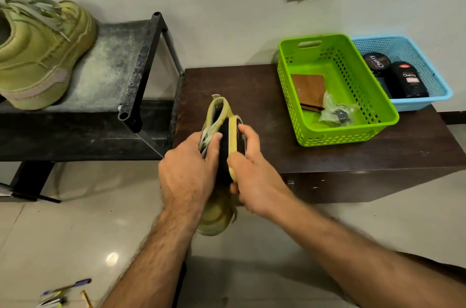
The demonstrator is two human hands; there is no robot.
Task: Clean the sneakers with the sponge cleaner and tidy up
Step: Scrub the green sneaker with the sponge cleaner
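Note:
I hold an olive-green sneaker (pixel 217 216) upright in front of me, heel up and toe pointing down toward the floor. My left hand (pixel 187 171) grips its laced side. My right hand (pixel 248 174) holds a sponge cleaner (pixel 233 146), black with a yellowish edge, pressed against the shoe's other side. The second olive-green sneaker (pixel 40 52) stands on a black metal rack (pixel 141 63) at the upper left.
A dark brown low table (pixel 252 105) stands behind the shoe. It bears a green basket (pixel 315 42) with a wooden block and a plastic bag, and a blue basket (pixel 433 95) with black polish containers. Pens lie on the tiled floor at the lower left.

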